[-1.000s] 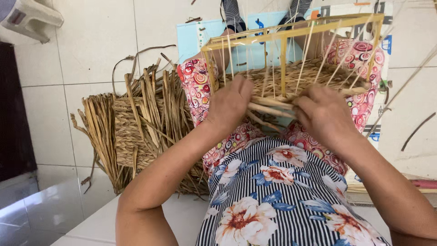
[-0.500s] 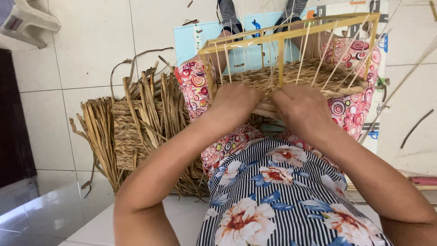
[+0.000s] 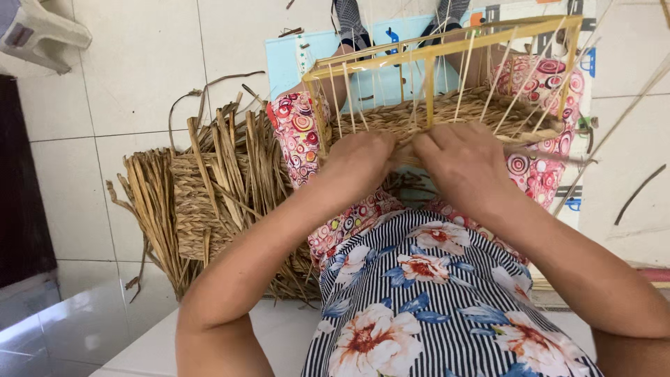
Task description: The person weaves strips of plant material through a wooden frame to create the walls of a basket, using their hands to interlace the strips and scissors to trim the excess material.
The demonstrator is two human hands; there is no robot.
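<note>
A half-woven basket (image 3: 447, 112) rests on my lap: a yellow wooden frame (image 3: 433, 45) on top, thin upright canes, and a band of braided straw weave below. My left hand (image 3: 359, 164) and my right hand (image 3: 464, 160) meet knuckle to knuckle at the near edge of the weave, fingers curled and pinching the straw strand there. The fingertips are hidden behind the hands.
A heap of dry straw with a woven piece (image 3: 209, 188) lies on the tiled floor to my left. A blue mat (image 3: 293, 56) lies under my feet. A white plastic stool (image 3: 38, 31) stands at the top left. Loose canes (image 3: 614, 132) stick out on the right.
Both hands have drawn closer together at the weave's near edge, and the basket has tilted slightly toward me.
</note>
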